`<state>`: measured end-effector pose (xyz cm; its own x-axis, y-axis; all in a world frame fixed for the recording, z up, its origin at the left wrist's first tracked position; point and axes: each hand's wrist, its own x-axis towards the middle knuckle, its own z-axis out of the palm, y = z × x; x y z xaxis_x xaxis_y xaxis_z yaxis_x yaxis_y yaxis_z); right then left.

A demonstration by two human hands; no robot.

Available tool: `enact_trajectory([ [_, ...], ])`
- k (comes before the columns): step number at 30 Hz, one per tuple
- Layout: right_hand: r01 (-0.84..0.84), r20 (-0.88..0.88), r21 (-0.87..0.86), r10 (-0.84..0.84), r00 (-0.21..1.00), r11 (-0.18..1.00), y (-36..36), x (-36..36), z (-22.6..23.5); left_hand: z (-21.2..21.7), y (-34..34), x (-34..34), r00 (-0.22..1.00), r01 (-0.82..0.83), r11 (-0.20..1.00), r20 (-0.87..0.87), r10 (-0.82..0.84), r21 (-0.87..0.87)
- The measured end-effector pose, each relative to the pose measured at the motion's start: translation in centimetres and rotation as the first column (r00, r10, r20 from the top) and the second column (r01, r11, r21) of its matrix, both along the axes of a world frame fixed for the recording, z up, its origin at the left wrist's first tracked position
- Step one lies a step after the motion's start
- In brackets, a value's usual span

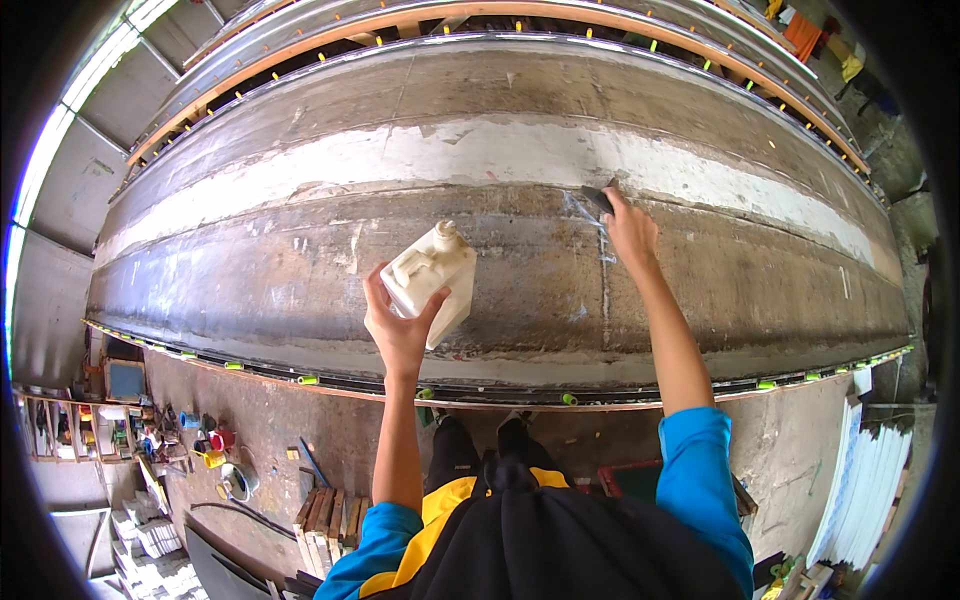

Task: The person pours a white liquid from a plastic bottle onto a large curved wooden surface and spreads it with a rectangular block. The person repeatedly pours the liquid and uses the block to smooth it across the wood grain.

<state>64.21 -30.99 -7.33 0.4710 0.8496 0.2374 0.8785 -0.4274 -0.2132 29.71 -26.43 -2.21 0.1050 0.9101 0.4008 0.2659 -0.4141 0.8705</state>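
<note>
My left hand [396, 332] is wrapped round an off-white plastic jug [447, 283], held tilted above the near half of a long brown panel [530, 290]. The jug's neck points away from me; what it contains does not show. Farther out and to the right, my right hand [632, 235] grips a small dark scraper [598, 199]. Its blade lies at or just above the panel, close to the near edge of a whitish band [470, 150] that runs lengthwise across it. Faint blue marks and a dark line show beside the scraper.
Lime-green clips [569, 399] line the panel's near edge, just in front of my feet. Beyond its far edge runs a wooden rail [420, 14]. On the floor lie stacked wood blocks [325, 525], buckets [236, 482] at left, and long white strips [868, 490] at right.
</note>
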Motion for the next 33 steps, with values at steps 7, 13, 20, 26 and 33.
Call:
enact_trajectory([
  [7,-0.427,0.435,0.157,0.326,0.839,0.891,-3.9,-9.0,-4.5,0.2,-0.8,-0.1,0.999,-0.041,0.999,-0.003,0.041,-0.027],
  [13,-0.307,0.027,0.060,0.306,0.952,0.950,-2.6,-6.1,-1.4,0.3,-0.1,-0.1,0.999,-0.044,0.999,0.011,0.044,0.008],
  [20,-0.128,0.265,-0.048,0.136,0.955,0.991,-0.8,-9.0,-2.4,0.3,0.7,-0.1,1.000,-0.014,1.000,-0.015,0.014,-0.009],
  [26,-0.219,-0.021,-0.054,0.218,0.976,0.974,-6.1,-18.0,0.9,0.0,2.2,-0.1,1.000,0.015,1.000,0.021,-0.015,-0.010],
  [33,0.193,-0.457,-0.141,-0.237,0.857,0.971,-5.8,-13.2,3.6,0.4,3.5,-1.8,0.999,0.038,0.999,0.017,-0.038,0.023],
])
